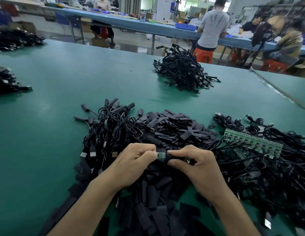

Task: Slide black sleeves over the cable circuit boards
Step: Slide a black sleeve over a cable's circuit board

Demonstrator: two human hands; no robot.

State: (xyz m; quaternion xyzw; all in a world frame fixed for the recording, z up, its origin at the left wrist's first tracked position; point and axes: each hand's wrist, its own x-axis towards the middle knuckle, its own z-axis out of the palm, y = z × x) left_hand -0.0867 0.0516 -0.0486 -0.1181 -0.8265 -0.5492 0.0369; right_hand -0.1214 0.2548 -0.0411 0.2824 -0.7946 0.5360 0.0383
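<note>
L hand [136,159] pinches small green circuit board [161,155]; R hand [194,165] grips black sleeve [172,158] at board's end, above sleeve pile [174,132] on green table [63,82].

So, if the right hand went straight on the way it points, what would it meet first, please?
The right hand, pinching a black sleeve, points left at the green circuit board pinched by the left hand. The sleeve would likely meet that board first.
</note>
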